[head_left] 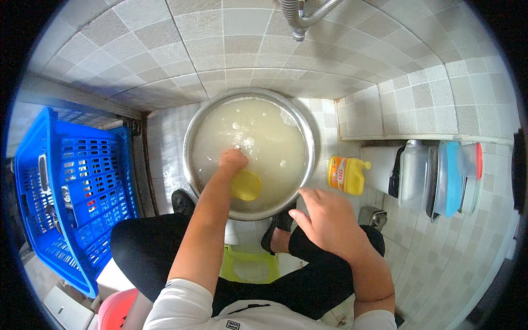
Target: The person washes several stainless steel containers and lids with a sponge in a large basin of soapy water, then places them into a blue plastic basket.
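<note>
A large round metal basin (310, 165) of cloudy, yellowish water (272, 136) stands on the tiled floor in front of me. My left hand (234, 160) reaches down into it; the fingers are under the surface, so what they hold is hidden. Right by that wrist a round yellow object (246, 186) shows at the water, its kind unclear. Over my knee, near the basin's lower right rim, my right hand (326, 216) is bare and holds nothing, thumb apart from the fingers. A yellow pump bottle of detergent (346, 175) stands to the right of the basin.
Blue plastic crates (88, 165) stand at the left. Several containers and lids (449, 177) are lined up along the right wall. A corrugated drain hose (291, 14) hangs above the basin. Below are a green plastic item (249, 266) between my legs and a red tub (117, 309).
</note>
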`<state>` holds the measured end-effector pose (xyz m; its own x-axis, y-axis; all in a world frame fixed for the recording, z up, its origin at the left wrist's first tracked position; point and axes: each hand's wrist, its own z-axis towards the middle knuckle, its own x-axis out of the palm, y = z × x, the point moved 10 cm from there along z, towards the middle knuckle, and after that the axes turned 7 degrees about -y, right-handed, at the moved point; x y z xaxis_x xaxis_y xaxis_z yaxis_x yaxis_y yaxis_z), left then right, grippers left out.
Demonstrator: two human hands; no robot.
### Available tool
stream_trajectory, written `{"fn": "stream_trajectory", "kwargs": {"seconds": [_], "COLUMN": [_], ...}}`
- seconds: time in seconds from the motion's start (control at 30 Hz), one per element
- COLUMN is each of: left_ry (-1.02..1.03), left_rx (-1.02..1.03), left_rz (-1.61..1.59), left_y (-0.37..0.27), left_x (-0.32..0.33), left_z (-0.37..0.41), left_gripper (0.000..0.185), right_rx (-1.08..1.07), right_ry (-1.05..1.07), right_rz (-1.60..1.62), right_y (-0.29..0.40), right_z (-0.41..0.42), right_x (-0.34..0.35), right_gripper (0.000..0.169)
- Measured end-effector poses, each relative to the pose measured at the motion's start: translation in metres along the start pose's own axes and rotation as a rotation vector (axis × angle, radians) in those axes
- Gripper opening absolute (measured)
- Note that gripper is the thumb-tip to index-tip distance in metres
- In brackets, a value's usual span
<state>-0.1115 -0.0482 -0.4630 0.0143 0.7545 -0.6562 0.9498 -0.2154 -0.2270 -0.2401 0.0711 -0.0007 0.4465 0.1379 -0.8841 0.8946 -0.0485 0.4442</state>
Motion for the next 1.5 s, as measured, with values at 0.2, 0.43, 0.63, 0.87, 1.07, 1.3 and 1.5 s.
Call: {"fn": "stream_trajectory", "kwargs": {"seconds": [0.2, 0.43, 0.63, 0.87, 1.07, 1.3, 1.5], "left_ry": [0.141, 0.204, 0.108, -0.296, -0.533, -0.593, -0.967], "left_rx": [0.174, 0.213, 0.237, 0.527, 0.658, 0.562, 0.763], "left_rz": [0.159, 0.055, 0.02, 0.008, -0.093, -0.185, 0.361], "left_y": [-0.072, -0.105, -0.033, -0.13, -0.124, -0.119, -0.133], "left_x": [0.022, 0.031, 0.052, -0.097, -0.162, -0.221, -0.241], "left_z": [-0.01, -0.084, -0.112, -0.208, -0.244, -0.281, -0.336], "left_gripper": [0.045, 0.042, 0.036, 0.031, 0.02, 0.032, 0.039], "right_rx": [0.033, 0.051, 0.031, 0.089, 0.003, -0.014, 0.032], "right_ry": [0.056, 0.051, 0.194, 0.113, 0.121, 0.143, 0.179], "right_rz": [-0.029, -0.015, -0.025, -0.125, -0.125, -0.173, -0.16], "right_y": [-0.01, -0.009, 0.04, 0.015, 0.04, 0.041, 0.046], "right_z": [-0.001, -0.001, 0.008, 0.006, 0.015, 0.022, 0.024], "right_x": [0.005, -0.002, 0.017, 0.004, 0.023, 0.036, 0.032], "right_gripper": [0.04, 0.041, 0.044, 0.038, 0.042, 0.043, 0.048]}}
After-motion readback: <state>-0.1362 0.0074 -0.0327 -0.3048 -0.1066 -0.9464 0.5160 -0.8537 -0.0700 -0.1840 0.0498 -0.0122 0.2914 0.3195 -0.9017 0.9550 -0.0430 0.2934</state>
